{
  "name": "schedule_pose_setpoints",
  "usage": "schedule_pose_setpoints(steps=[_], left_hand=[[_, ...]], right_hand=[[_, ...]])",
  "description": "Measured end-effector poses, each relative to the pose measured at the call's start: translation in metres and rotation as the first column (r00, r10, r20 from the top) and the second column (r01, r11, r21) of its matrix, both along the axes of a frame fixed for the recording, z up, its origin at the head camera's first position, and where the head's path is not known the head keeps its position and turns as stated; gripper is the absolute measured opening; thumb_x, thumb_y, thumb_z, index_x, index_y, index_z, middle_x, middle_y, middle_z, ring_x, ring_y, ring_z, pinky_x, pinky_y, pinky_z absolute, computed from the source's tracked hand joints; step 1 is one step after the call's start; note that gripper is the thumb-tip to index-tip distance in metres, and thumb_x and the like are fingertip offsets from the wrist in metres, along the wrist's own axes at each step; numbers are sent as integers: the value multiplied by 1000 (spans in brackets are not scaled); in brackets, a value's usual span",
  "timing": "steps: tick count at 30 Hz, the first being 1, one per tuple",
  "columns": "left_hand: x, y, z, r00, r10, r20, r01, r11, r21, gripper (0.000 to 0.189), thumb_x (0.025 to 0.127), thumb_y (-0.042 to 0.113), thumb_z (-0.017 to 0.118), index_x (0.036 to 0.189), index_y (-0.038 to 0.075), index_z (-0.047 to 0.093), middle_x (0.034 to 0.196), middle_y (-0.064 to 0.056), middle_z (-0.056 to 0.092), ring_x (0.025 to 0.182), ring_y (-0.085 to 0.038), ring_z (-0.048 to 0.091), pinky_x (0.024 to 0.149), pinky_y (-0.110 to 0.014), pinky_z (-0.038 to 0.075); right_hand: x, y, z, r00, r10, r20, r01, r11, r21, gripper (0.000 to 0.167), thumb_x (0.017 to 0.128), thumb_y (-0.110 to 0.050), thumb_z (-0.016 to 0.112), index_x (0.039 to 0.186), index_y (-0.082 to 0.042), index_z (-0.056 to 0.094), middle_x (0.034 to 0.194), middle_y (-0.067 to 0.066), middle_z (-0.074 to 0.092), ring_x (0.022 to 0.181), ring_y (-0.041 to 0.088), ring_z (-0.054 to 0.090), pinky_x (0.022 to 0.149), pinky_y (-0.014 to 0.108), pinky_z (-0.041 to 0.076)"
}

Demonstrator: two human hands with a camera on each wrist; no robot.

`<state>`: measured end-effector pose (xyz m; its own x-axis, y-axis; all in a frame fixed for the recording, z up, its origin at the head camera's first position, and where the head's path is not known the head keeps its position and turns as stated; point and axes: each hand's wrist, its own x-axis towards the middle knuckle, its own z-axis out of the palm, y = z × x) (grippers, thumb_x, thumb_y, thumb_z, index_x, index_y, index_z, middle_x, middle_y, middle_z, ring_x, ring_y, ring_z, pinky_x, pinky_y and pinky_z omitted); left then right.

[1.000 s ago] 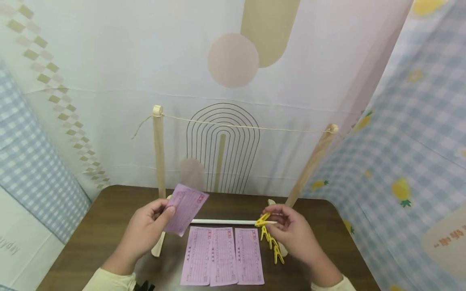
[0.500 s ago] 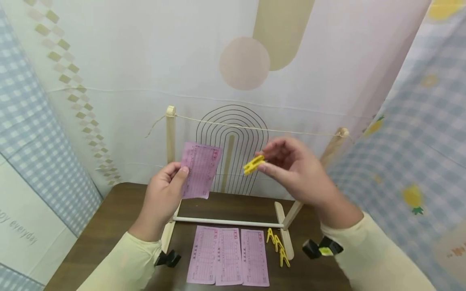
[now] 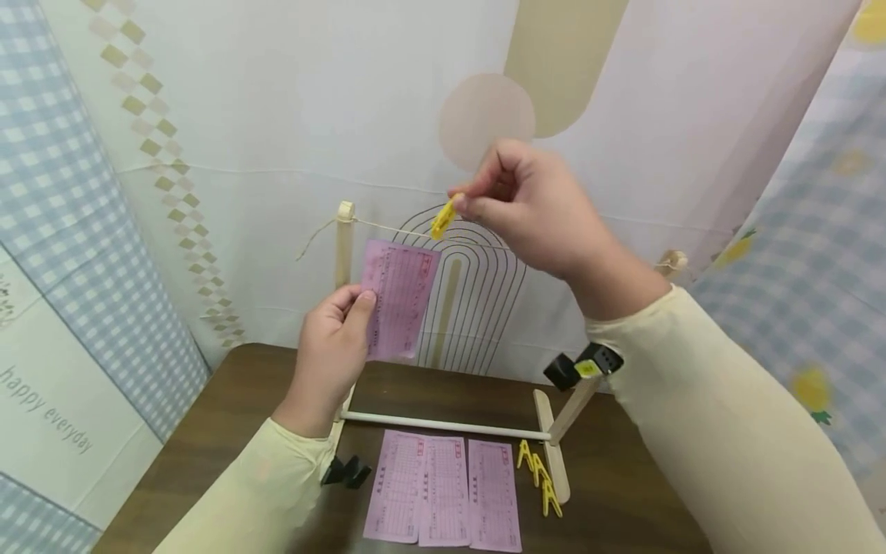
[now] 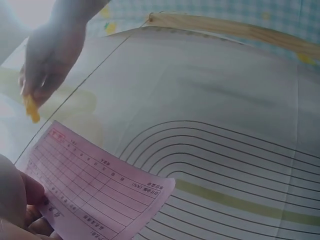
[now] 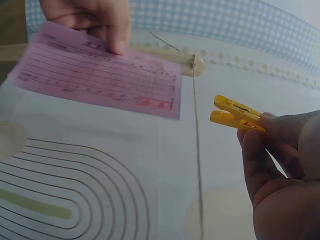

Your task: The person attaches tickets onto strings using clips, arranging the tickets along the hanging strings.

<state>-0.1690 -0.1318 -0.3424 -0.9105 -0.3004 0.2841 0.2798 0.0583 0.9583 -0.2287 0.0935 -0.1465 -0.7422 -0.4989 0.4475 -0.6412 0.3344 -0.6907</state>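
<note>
My left hand [image 3: 335, 346] pinches a pink printed slip [image 3: 401, 300] by its left edge, thumb in front. The slip's top edge is just below a thin string [image 3: 381, 226]; in the right wrist view a gap shows between slip [image 5: 100, 75] and string [image 5: 196, 130]. Above the string, my right hand [image 3: 533, 208] pinches a yellow clothespin [image 3: 445, 218] by its handle ends, tip pointing down toward the slip. In the right wrist view the clothespin's [image 5: 237, 114] tips are parted and hold nothing. Three more pink slips [image 3: 443, 492] lie side by side on the table.
Three yellow clothespins [image 3: 537, 469] lie right of the slips on the dark wooden table [image 3: 277, 385]. The string runs between two wooden posts [image 3: 344, 254], joined low down by a white rod [image 3: 443, 425]. Patterned cloth [image 3: 311, 115] hangs behind and at both sides.
Both hands have risen from near the table to the string, the left with the slip, the right with one clothespin lifted from beside the others. The head view has shifted slightly.
</note>
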Motion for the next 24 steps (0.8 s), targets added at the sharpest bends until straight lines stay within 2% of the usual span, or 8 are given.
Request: schedule_pose_setpoints(steps=[3, 8, 13, 19, 24], left_hand=[[0, 2, 2, 1000, 5, -6, -5, 1000, -9, 32, 118, 30, 60, 127, 6, 79, 120, -17, 82, 102, -23, 80, 81, -31, 67], [-1, 6, 6, 1000, -7, -20, 7, 1000, -1, 33, 118, 31, 60, 128, 5, 78, 121, -18, 81, 104, -23, 80, 83, -30, 67], [-2, 10, 6, 999, -33, -19, 34, 999, 35, 33, 118, 30, 60, 130, 5, 78, 121, -19, 80, 104, -24, 80, 83, -31, 68], [-2, 14, 5, 1000, -31, -4, 31, 999, 35, 34, 119, 30, 58, 131, 5, 77, 121, -18, 79, 105, -24, 79, 83, -31, 68], [-4, 15, 5, 999, -23, -22, 24, 999, 28, 34, 118, 31, 58, 130, 6, 78, 120, -18, 80, 104, -26, 79, 82, -32, 68]], right_hand=[[-3, -13, 10, 1000, 13, 1, -13, 999, 36, 14, 105, 0, 74, 97, -3, 63, 114, 12, 80, 112, 16, 82, 93, 28, 67], [-5, -25, 18, 998, 57, -17, -56, 997, 55, 14, 104, 2, 72, 95, -3, 63, 109, 13, 78, 111, 17, 82, 90, 28, 66], [-5, -29, 18, 996, 81, -37, -77, 993, 94, 14, 103, 3, 74, 95, -2, 64, 108, 12, 81, 105, 20, 82, 87, 27, 65], [-5, -33, 16, 996, 82, -44, -75, 986, 150, 15, 104, 2, 74, 95, -3, 64, 111, 11, 82, 103, 18, 81, 83, 25, 63], [-7, -33, 15, 996, 82, -47, -73, 982, 175, 15, 104, 2, 73, 95, -4, 63, 110, 10, 81, 104, 17, 81, 83, 26, 62]])
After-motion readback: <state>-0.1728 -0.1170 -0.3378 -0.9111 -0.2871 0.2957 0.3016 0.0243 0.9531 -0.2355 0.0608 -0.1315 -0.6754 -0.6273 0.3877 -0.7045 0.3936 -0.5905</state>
